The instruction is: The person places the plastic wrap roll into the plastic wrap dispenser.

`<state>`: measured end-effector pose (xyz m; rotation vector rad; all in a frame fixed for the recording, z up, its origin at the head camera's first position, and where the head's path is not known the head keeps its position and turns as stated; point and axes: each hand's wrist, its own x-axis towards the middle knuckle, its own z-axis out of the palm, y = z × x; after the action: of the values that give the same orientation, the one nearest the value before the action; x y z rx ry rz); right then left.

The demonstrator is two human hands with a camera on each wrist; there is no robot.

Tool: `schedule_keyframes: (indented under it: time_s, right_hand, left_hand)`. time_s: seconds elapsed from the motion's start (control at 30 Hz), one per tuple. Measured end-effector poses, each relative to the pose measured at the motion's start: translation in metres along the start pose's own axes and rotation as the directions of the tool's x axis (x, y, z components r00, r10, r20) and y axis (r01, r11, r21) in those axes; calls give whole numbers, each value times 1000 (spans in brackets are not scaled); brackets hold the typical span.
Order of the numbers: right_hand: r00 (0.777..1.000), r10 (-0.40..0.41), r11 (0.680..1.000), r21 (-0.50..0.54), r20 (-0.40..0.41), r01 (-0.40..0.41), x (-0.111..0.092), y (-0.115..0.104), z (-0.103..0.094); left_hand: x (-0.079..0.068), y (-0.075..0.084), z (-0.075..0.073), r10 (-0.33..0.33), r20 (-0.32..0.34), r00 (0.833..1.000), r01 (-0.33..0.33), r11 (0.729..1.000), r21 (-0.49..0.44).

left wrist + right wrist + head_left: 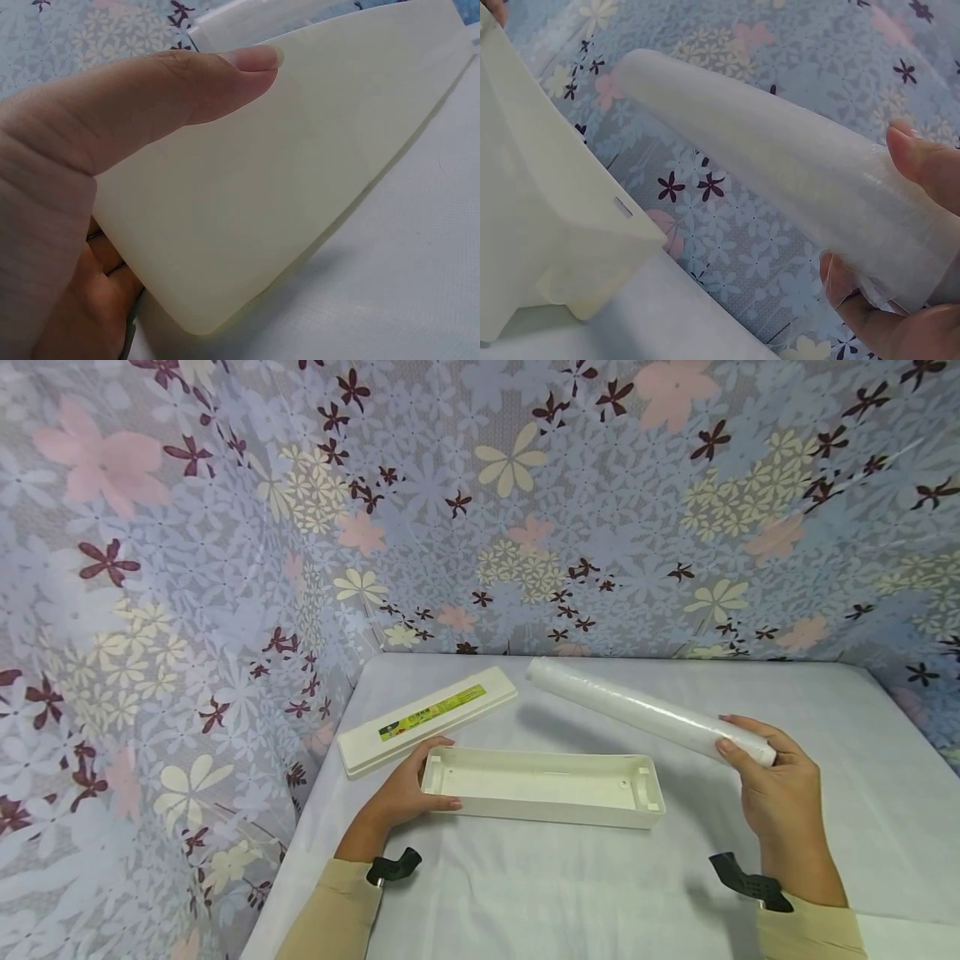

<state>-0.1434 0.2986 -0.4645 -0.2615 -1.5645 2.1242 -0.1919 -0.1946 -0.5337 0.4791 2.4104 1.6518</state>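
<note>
My left hand (411,785) grips the left end of a long cream plastic box (540,810), with the thumb along its near side. In the head view the box lies open side up, and its inside shows bare. At the right, my right hand (783,777) holds a roll of clear plastic wrap (637,706) by its near end. The roll is held up at a slant, its far end pointing to the back left. In the right wrist view a loose flap of film hangs by the fingers (855,307) under the roll (780,165).
Behind the box at the left lies a cream lid (427,718) with a yellow-green label (432,712). A white cloth covers the table (555,893). Flowered fabric (450,510) hangs behind it and along the left side.
</note>
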Motion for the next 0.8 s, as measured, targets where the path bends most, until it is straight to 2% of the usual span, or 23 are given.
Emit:
schedule_keyframes:
  time_s: [0.23, 0.5, 0.8]
  right_hand:
    - [999, -18, 1000, -3, 28, 19, -3, -1, 4]
    - [995, -37, 999, -2, 89, 37, -7, 2, 10]
    - [978, -70, 996, 73, 197, 57, -9, 7, 21]
  left_hand:
    - [0, 0, -1, 25, 30, 999, -24, 998, -55]
    - [-2, 2, -1, 14, 27, 1000, -13, 999, -43]
    - [-3, 4, -1, -2, 33, 999, 4, 999, -33]
